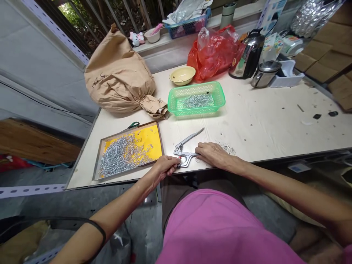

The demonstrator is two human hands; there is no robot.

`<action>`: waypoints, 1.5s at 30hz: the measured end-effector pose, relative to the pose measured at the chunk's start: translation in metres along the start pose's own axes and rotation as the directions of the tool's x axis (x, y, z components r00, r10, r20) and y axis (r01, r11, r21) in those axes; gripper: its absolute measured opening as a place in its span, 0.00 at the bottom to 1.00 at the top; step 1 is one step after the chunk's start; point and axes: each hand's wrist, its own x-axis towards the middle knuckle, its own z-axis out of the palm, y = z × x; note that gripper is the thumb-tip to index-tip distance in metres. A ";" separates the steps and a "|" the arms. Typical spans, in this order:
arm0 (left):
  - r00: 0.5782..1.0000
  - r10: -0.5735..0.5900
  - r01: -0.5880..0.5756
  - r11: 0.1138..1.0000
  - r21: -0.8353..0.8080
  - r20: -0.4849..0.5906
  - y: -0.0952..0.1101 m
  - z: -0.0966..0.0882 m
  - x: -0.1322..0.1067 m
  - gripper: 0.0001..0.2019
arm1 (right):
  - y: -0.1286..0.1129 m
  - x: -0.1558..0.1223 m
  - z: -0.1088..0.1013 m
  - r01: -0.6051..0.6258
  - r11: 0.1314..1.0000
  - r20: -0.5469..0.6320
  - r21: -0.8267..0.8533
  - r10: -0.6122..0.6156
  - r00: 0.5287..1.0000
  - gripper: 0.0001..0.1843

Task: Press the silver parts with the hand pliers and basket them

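Observation:
A pair of grey metal snap-fastener pliers [187, 157] lies at the table's front edge with its handles spread wide. Its upper handle slants up and away, and a spring and a small red part show by the jaw. My right hand [210, 154] is closed around the end of the lower handle. At the jaw, the fingers of my left hand [166, 165] are pinched together. Whatever they hold is too small to make out. Left of that hand is a shallow tray [161, 141] with a yellow bottom, heaped with many small silvery metal pieces [117, 156].
Behind the pliers stands a green plastic basket [196, 111] with more small metal pieces. Around it are a large brown paper bag [118, 73], a cream bowl [182, 75], a red plastic bag [211, 55] and a kettle [247, 55]. Green-handled scissors [134, 125] lie behind the tray.

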 end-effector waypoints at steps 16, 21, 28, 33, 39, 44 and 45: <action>0.996 0.078 -0.062 0.938 0.340 -0.032 0.007 -0.001 -0.001 0.10 | 0.001 -0.001 0.007 -0.029 0.999 -0.048 0.020 0.030 0.998 0.09; 0.999 -0.047 0.044 0.970 0.238 0.010 0.006 -0.003 0.002 0.14 | -0.002 -0.003 0.008 -0.049 0.999 -0.028 0.023 0.050 0.998 0.10; 0.998 -0.046 0.036 0.973 0.226 0.040 0.004 -0.006 0.005 0.15 | 0.012 0.002 -0.007 0.020 0.999 -0.123 0.038 -0.015 0.992 0.29; 0.999 -0.053 0.049 0.977 0.206 0.012 0.001 -0.006 0.004 0.13 | 0.032 0.025 -0.007 0.050 0.999 -0.096 -0.006 -0.050 0.994 0.57; 0.998 -0.057 0.052 0.977 0.206 0.019 -0.003 -0.007 0.008 0.14 | 0.031 0.034 -0.010 0.065 0.998 -0.063 -0.024 -0.066 0.996 0.47; 0.998 -0.063 0.062 0.979 0.195 0.000 -0.003 -0.005 0.003 0.13 | 0.022 0.026 -0.013 0.064 0.997 -0.057 -0.033 -0.066 0.996 0.33; 0.998 -0.063 0.063 0.971 0.229 -0.011 -0.002 -0.004 -0.001 0.13 | 0.020 0.025 -0.013 0.061 0.998 -0.053 -0.026 -0.062 0.997 0.30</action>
